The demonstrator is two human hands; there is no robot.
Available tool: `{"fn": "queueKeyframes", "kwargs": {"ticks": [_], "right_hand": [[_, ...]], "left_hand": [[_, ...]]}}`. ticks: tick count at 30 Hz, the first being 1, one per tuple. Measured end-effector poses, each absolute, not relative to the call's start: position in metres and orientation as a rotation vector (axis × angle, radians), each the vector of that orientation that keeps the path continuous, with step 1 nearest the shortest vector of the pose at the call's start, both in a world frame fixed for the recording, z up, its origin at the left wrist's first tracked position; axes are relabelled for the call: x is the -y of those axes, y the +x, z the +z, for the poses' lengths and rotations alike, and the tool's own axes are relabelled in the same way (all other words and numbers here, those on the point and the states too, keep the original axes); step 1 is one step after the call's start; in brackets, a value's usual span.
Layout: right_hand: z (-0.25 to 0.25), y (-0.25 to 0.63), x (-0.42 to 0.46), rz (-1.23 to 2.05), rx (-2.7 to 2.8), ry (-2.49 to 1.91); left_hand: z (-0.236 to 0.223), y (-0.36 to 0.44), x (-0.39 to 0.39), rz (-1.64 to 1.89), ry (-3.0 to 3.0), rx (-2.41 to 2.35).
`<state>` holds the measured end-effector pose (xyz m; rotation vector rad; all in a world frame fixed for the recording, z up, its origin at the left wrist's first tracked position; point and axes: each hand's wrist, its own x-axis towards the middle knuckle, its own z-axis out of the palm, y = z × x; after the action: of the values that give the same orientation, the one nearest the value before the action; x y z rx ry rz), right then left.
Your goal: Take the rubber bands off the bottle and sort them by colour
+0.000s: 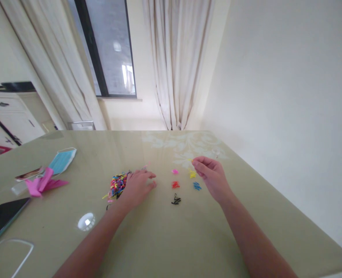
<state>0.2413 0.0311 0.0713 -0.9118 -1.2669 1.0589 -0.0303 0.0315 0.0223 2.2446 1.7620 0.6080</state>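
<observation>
A mixed heap of small coloured rubber bands (118, 184) lies on the table left of centre, partly hidden by my left hand (138, 185). That hand is palm down at the heap's right side, fingers apart, with nothing visible in it. My right hand (210, 173) pinches a thin yellow rubber band (189, 159) between thumb and forefinger. Just below its fingertips is a small yellow pile (192, 174), with a blue pile (197, 186) nearer me. Between the hands, a pink pile (174, 172), a red pile (175, 185) and a black pile (176, 199) form a column.
On the left of the table (165, 239) are a pink folded-paper bird (45, 182), a blue face mask (62, 160) and a dark phone (5, 218). A white cable (17, 240) curves at the front left. The wall (298, 116) borders the right edge.
</observation>
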Motion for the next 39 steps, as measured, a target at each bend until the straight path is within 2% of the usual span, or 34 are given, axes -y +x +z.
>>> {"fn": "queueKeyframes", "kwargs": {"ticks": [3, 8, 14, 17, 20, 24, 27, 30, 33, 39], "right_hand": [[0.079, 0.246, -0.028, 1.099, 1.234, -0.896], [0.077, 0.253, -0.033, 0.991, 1.322, -0.987], [0.048, 0.274, -0.061, 0.170, 1.789, -1.427], [0.030, 0.276, -0.069, -0.079, 1.940, -1.566], [0.019, 0.274, -0.072, -0.197, 2.023, -1.606], [0.019, 0.274, -0.071, -0.194, 2.053, -1.578], [0.029, 0.269, -0.064, -0.161, 1.987, -1.493], [0.041, 0.252, -0.050, 0.122, 1.928, -1.272], [0.046, 0.227, -0.034, 0.433, 1.967, -1.077], [0.042, 0.207, -0.024, 0.551, 1.995, -1.029]], "left_hand": [[0.024, -0.039, -0.033, 0.391, 2.305, -1.819], [0.025, -0.035, -0.033, 0.364, 2.366, -1.768], [0.018, -0.032, -0.032, 0.445, 2.442, -1.752], [0.015, -0.032, -0.032, 0.480, 2.436, -1.734], [0.012, -0.030, -0.032, 0.490, 2.424, -1.697], [0.011, -0.025, -0.033, 0.557, 2.412, -1.678], [0.014, -0.018, -0.033, 0.774, 2.294, -1.546], [0.022, -0.011, -0.030, 0.985, 2.102, -1.343], [0.029, -0.005, -0.024, 1.029, 1.997, -1.270], [0.031, -0.001, -0.020, 1.021, 1.993, -1.238]]}}
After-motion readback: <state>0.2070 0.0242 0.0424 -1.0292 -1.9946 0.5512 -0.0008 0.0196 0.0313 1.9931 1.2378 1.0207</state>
